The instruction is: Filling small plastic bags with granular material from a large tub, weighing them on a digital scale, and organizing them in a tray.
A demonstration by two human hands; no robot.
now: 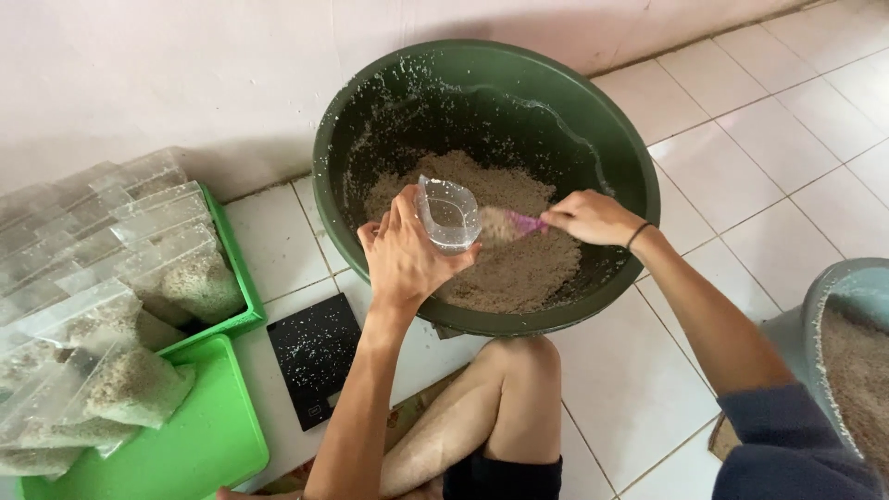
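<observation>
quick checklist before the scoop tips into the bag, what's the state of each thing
1. Bag mouth open: ok, the clear bag gapes upward in the left hand.
2. Scoop loaded: ok, the pink scoop in the right hand carries grain.
3. Scoop at the bag mouth: ok, right beside it.
4. Spills caught: ok, both are over the green basin.
5. Scale clean: not ok, grains scattered on it.
6. Bag already part filled: cannot tell.

Left hand (pixel 405 255) raised at centre frame, fingers curled in closed grip, forearm running down toward 6 o'clock. Right hand (pixel 593 218) at 3 o'clock of left, fingers pinched shut, dark band on wrist, arm stretching away to 4 o'clock, dark sleeve at elbow.
</observation>
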